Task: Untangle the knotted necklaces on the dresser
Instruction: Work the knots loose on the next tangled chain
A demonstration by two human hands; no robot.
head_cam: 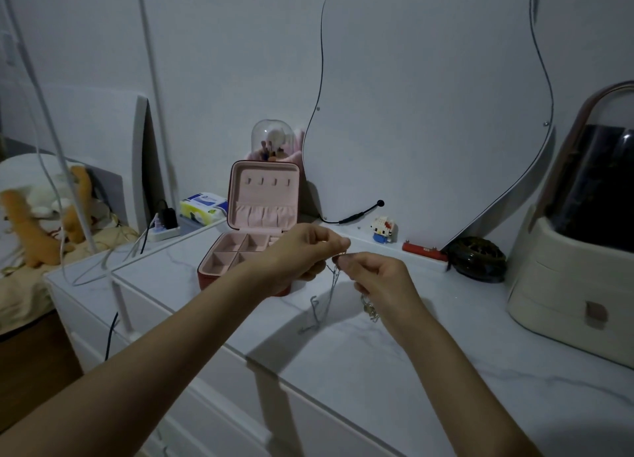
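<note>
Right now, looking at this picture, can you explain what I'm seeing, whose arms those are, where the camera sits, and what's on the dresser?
There is no machine here. The one picture comes from a wide-angle camera worn on a person's head, looking forward and down, so the two bare arms are the wearer's own. The left hand and right hand meet above the white marble-look dresser, each pinching thin tangled necklaces that dangle down between them. Behind the hands stands an open pink jewelry box, whose visible compartments look empty. Along the wall sit a small brick-built figure, a red bar-shaped thing, a dark round object and a wavy-edged mirror. At the far right is a cream storage case.
</note>
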